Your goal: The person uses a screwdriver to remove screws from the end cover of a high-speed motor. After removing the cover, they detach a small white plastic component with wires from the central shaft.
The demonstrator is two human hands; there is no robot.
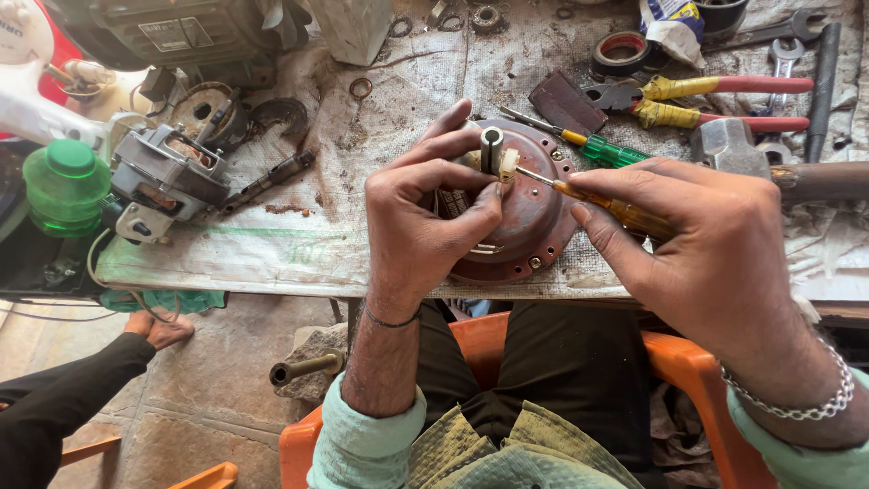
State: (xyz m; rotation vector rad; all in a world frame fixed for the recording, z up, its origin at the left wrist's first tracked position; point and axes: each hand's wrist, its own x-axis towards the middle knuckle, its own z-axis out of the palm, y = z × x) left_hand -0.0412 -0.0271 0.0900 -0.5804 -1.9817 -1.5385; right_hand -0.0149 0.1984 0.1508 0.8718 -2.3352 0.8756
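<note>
Cloth-covered worktop (pixel 380 226) strewn with tools, round rust-red motor cover (pixel 529 222) at its near edge, right hand (pixel 697 244) closed around amber-handled screwdriver (pixel 615 210), left hand (pixel 425 213) pinching small cream part (pixel 508 164) beside central shaft (pixel 491 145)

I'm sitting in a small repair workshop — my bench (pixel 272 254) is covered with a stained, greasy cloth (pixel 407 91) and crowded with motor parts. An opened electric motor (pixel 167 177) lies at one end, with red-handled pliers (pixel 715 100), a green-handled screwdriver (pixel 593 145), spanners (pixel 783 54), a hammer (pixel 778 167) and a roll of tape (pixel 625 52) at the other. Loose washers (pixel 361 88) and bearings (pixel 487 18) lie about — all oily and worn.
</note>
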